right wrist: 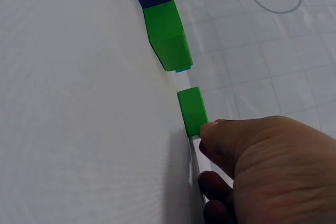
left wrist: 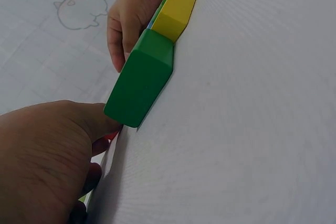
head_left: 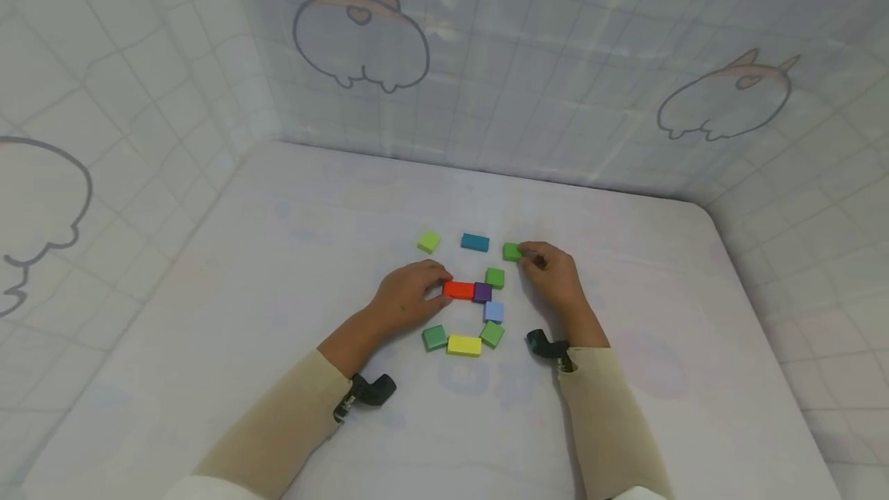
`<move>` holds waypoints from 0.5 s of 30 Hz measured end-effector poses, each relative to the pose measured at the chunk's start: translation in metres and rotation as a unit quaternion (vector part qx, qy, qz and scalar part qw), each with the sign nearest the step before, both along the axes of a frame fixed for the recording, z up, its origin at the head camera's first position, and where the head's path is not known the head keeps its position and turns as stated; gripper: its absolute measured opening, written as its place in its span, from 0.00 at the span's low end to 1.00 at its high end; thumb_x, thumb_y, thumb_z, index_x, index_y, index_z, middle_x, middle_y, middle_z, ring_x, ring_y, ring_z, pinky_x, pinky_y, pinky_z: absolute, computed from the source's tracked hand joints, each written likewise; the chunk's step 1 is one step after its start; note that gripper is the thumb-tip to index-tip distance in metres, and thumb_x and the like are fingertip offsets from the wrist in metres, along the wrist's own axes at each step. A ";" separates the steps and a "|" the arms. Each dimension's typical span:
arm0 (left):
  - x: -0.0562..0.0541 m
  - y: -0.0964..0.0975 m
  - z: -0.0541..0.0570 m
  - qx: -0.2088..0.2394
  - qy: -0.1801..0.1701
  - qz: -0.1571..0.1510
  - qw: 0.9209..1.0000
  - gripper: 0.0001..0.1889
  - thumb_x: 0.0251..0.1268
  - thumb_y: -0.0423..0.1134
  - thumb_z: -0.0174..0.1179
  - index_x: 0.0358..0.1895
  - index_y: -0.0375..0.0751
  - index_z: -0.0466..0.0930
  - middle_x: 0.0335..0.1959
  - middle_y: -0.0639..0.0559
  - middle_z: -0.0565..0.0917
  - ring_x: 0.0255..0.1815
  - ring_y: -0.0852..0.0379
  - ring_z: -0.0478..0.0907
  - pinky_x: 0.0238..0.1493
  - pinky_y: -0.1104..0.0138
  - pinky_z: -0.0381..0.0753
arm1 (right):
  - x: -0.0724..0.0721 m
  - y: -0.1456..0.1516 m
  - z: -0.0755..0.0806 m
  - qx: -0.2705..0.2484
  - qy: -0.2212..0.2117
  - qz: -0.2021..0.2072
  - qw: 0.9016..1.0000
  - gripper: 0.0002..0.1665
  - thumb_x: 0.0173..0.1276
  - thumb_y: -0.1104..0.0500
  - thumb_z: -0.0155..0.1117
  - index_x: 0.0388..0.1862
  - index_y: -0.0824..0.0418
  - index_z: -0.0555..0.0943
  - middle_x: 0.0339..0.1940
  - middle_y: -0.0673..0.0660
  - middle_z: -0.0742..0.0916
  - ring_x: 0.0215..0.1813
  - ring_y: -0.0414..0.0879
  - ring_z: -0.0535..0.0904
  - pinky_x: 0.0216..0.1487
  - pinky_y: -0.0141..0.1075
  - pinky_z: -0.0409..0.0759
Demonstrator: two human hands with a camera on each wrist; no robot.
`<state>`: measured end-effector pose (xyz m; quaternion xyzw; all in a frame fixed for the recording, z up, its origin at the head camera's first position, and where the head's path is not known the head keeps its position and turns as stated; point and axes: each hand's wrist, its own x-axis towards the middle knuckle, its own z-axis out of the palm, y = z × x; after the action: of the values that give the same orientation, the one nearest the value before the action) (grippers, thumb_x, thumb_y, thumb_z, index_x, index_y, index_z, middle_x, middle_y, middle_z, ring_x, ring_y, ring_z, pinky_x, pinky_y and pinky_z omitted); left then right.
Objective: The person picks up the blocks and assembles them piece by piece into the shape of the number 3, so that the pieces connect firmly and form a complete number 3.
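Observation:
My left hand (head_left: pixel 410 295) pinches the left end of a red block (head_left: pixel 459 290), thumb on the near side and finger on the far side. The red block's other end meets a purple block (head_left: pixel 482 293). Farther right, my right hand (head_left: pixel 556 276) holds a bright green block (head_left: pixel 511 251) by its right end between thumb and finger. Another green block (head_left: pixel 495 278) lies just beyond the purple one, and a light blue block (head_left: pixel 494 312) on its near side. In the left wrist view, the left hand mostly hides the red block.
Nearer me, a tilted green block (head_left: pixel 492 334), a yellow block (head_left: pixel 464 346) and a dark green block (head_left: pixel 434 338) form a row. Beyond the hands lie a lime block (head_left: pixel 428 241) and a blue block (head_left: pixel 475 242). A patterned curtain (head_left: pixel 521 83) rises behind the white table (head_left: pixel 333 207).

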<state>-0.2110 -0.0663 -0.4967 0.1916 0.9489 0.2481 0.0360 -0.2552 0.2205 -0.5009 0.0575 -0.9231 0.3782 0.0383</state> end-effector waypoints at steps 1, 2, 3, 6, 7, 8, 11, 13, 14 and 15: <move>0.000 0.000 0.000 0.000 0.000 0.000 1.000 0.20 0.62 0.49 0.68 0.58 0.56 0.82 0.55 0.62 0.82 0.59 0.61 0.76 0.61 0.61 0.78 | 0.000 0.000 0.000 0.002 0.001 0.000 1.000 0.16 0.70 0.61 0.65 0.56 0.56 0.84 0.52 0.57 0.87 0.45 0.52 0.79 0.49 0.44 0.78; 0.000 0.000 -0.001 0.001 0.001 -0.001 1.000 0.20 0.62 0.49 0.68 0.58 0.56 0.82 0.56 0.62 0.82 0.59 0.61 0.76 0.61 0.61 0.78 | 0.001 -0.001 0.000 0.003 0.001 -0.001 1.000 0.16 0.70 0.61 0.65 0.56 0.56 0.84 0.52 0.57 0.87 0.45 0.52 0.79 0.49 0.44 0.78; 0.000 0.000 -0.001 0.000 0.003 -0.001 1.000 0.20 0.62 0.49 0.68 0.58 0.56 0.82 0.56 0.62 0.82 0.59 0.61 0.76 0.61 0.61 0.78 | 0.001 -0.001 0.000 0.004 0.001 -0.002 1.000 0.16 0.70 0.61 0.65 0.56 0.56 0.84 0.51 0.57 0.87 0.45 0.51 0.79 0.49 0.44 0.78; -0.001 -0.001 -0.002 -0.002 0.003 -0.001 1.000 0.20 0.62 0.49 0.68 0.58 0.56 0.81 0.56 0.62 0.82 0.59 0.62 0.76 0.61 0.61 0.78 | 0.001 -0.002 0.001 0.008 0.002 -0.003 1.000 0.16 0.70 0.61 0.65 0.56 0.56 0.84 0.50 0.57 0.87 0.45 0.51 0.78 0.48 0.44 0.78; -0.001 -0.001 -0.003 -0.001 0.004 -0.001 1.000 0.20 0.62 0.49 0.68 0.58 0.56 0.82 0.56 0.63 0.82 0.59 0.62 0.76 0.61 0.61 0.78 | 0.001 -0.002 0.001 0.009 0.002 -0.002 1.000 0.16 0.70 0.61 0.65 0.56 0.55 0.84 0.50 0.57 0.87 0.44 0.51 0.78 0.47 0.44 0.77; -0.001 -0.001 -0.003 -0.001 0.004 -0.002 1.000 0.20 0.62 0.49 0.68 0.58 0.56 0.82 0.55 0.63 0.82 0.58 0.62 0.76 0.61 0.61 0.78 | 0.001 -0.002 0.001 0.008 0.003 0.000 1.000 0.16 0.70 0.61 0.65 0.56 0.55 0.84 0.50 0.57 0.87 0.44 0.51 0.78 0.47 0.44 0.77; -0.001 -0.001 -0.004 0.001 0.005 -0.004 1.000 0.20 0.62 0.50 0.68 0.57 0.56 0.82 0.55 0.63 0.82 0.58 0.62 0.76 0.61 0.62 0.78 | 0.001 -0.002 0.001 0.009 0.008 0.005 1.000 0.16 0.70 0.61 0.65 0.55 0.56 0.85 0.49 0.57 0.87 0.44 0.51 0.78 0.47 0.44 0.78; -0.002 -0.001 -0.004 0.001 0.008 -0.005 1.000 0.20 0.62 0.50 0.68 0.57 0.56 0.82 0.55 0.62 0.82 0.58 0.62 0.77 0.60 0.62 0.79 | 0.001 -0.002 0.000 0.011 0.007 0.006 1.000 0.15 0.70 0.61 0.66 0.55 0.55 0.85 0.48 0.58 0.87 0.44 0.52 0.78 0.48 0.45 0.78; -0.002 -0.001 -0.004 0.002 0.009 -0.005 1.000 0.20 0.62 0.50 0.68 0.57 0.56 0.82 0.55 0.62 0.82 0.58 0.62 0.77 0.60 0.62 0.79 | 0.001 -0.002 0.000 0.011 0.007 0.007 1.000 0.15 0.70 0.61 0.66 0.55 0.56 0.85 0.48 0.58 0.87 0.44 0.52 0.78 0.48 0.45 0.78; -0.002 -0.001 -0.004 0.002 0.009 -0.005 1.000 0.20 0.62 0.50 0.68 0.57 0.56 0.82 0.55 0.62 0.82 0.58 0.62 0.77 0.60 0.62 0.79 | 0.001 -0.002 0.000 0.013 0.006 0.007 1.000 0.15 0.70 0.60 0.65 0.55 0.55 0.85 0.48 0.58 0.87 0.44 0.52 0.78 0.48 0.45 0.78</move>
<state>-0.2129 -0.0676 -0.5012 0.1992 0.9477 0.2479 0.0281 -0.2543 0.2181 -0.5010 0.0665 -0.9273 0.3660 0.0405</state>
